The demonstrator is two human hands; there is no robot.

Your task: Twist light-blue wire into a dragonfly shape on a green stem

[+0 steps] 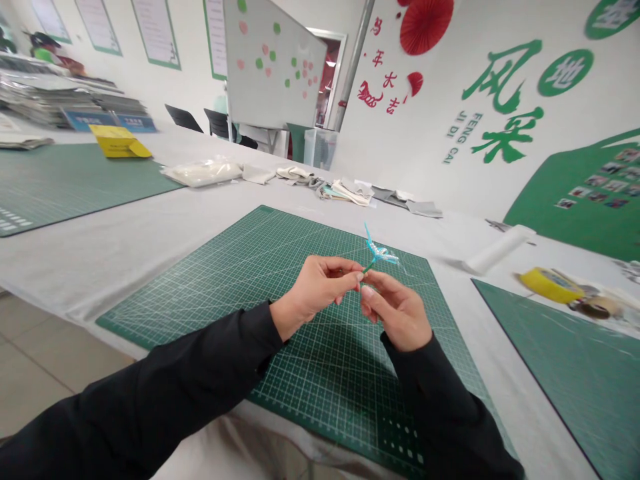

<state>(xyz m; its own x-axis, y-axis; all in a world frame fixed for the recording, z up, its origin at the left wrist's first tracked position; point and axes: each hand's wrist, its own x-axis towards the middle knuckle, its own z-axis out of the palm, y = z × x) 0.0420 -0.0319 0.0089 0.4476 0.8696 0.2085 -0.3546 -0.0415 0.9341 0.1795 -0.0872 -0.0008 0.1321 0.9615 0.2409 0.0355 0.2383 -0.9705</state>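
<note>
Over the green cutting mat (210, 293), a small blue flower-like piece (381, 253) with white beads tops a thin green stem (369, 267). My left hand (325, 287) pinches the stem just below the blue part, between thumb and forefinger. Close beside it on the right, my right hand (397, 310) has its thumb and fingers curled together near the lower end of the stem. Whatever lies between those right fingertips is hidden or too small to make out. Both hands are raised above the mat, and their shadow falls on it.
Beyond the mat lie a plastic-wrapped white bundle (203, 172) and cloth pieces (350, 192). A yellow card box (119, 142) stands on the left mat (75, 180). Yellow tape (551, 285) and a white roll (500, 250) are at right, near another mat (565, 360). A person (46, 50) is far left.
</note>
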